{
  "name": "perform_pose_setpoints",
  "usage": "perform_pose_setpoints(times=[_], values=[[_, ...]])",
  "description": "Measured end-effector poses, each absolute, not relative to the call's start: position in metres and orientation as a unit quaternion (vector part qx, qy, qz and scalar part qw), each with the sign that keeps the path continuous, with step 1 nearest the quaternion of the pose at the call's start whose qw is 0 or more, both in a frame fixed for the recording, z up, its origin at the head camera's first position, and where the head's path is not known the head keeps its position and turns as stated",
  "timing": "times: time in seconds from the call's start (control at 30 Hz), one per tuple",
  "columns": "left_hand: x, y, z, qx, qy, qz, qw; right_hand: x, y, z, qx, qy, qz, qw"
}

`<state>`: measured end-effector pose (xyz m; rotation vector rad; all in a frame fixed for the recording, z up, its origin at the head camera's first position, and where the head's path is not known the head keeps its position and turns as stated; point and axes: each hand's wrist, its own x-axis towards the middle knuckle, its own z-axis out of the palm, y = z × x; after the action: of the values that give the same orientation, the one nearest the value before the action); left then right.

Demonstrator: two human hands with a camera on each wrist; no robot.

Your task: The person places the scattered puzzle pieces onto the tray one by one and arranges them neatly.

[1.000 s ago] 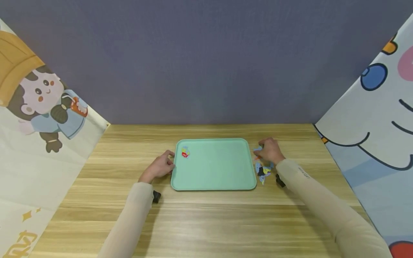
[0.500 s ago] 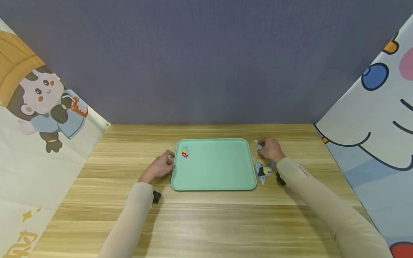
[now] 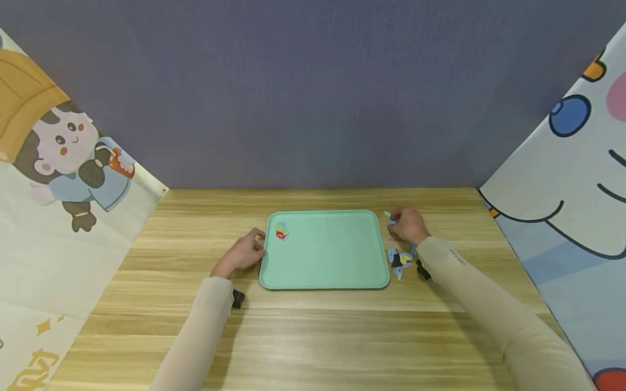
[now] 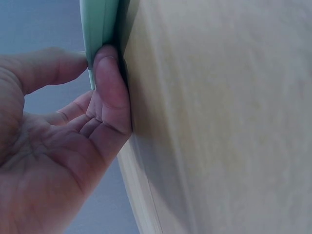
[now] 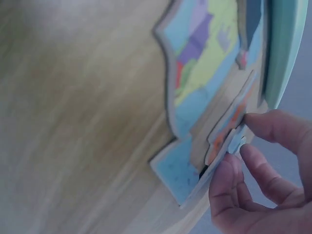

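Observation:
My left hand (image 3: 243,251) grips the left rim of the mint-green tray (image 3: 323,250). In the left wrist view its thumb lies over the rim and a finger tucks underneath. Right of the tray, my right hand (image 3: 411,225) pinches a small light-blue puzzle piece (image 5: 237,140), mostly hidden by the fingers. An orange-patterned puzzle piece (image 5: 229,129) lies right by the fingertips, and a plain blue piece (image 5: 176,168) beside it. Closer to the wrist are a yellow-and-purple piece (image 5: 207,53) and a dark-centred piece (image 3: 396,261). One red-and-yellow piece (image 3: 282,231) sits in the tray's far left corner.
The tray lies on a wood-grain table (image 3: 313,336). A grey-blue panel (image 3: 313,98) rises behind it, with cartoon-printed sheets on the left (image 3: 44,250) and right (image 3: 552,260).
My right hand has shifted only slightly among the pieces; more of a pale-tipped piece now shows beyond its fingers. The left hand keeps its hold on the tray's rim.

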<state>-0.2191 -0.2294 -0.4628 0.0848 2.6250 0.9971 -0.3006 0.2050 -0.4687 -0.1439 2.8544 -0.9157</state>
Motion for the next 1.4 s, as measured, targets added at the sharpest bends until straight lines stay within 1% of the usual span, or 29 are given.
perform_pose_setpoints(times=[0.3,0.5,0.63,0.77,0.9,1.17,1.4], values=[[-0.219,-0.229,-0.463,0.030,0.921,0.352,0.166,-0.302,0.203,-0.472,-0.040,0.953,-0.297,0.054],[-0.218,-0.230,-0.462,0.030,0.921,0.353,0.164,-0.301,0.202,-0.471,-0.029,0.946,-0.317,0.059],[-0.218,-0.230,-0.462,0.030,0.919,0.357,0.166,-0.300,0.199,-0.462,-0.030,0.939,-0.340,0.038],[-0.218,-0.230,-0.463,0.027,0.919,0.356,0.166,-0.297,0.190,-0.450,-0.057,0.933,-0.355,0.002],[-0.218,-0.230,-0.463,0.026,0.919,0.357,0.166,-0.293,0.178,-0.441,-0.098,0.929,-0.357,-0.014],[-0.217,-0.230,-0.463,0.027,0.918,0.361,0.164,-0.280,0.144,-0.428,-0.148,0.926,-0.348,0.003],[-0.218,-0.230,-0.462,0.032,0.917,0.361,0.164,-0.276,0.118,-0.425,-0.178,0.927,-0.330,0.009]])
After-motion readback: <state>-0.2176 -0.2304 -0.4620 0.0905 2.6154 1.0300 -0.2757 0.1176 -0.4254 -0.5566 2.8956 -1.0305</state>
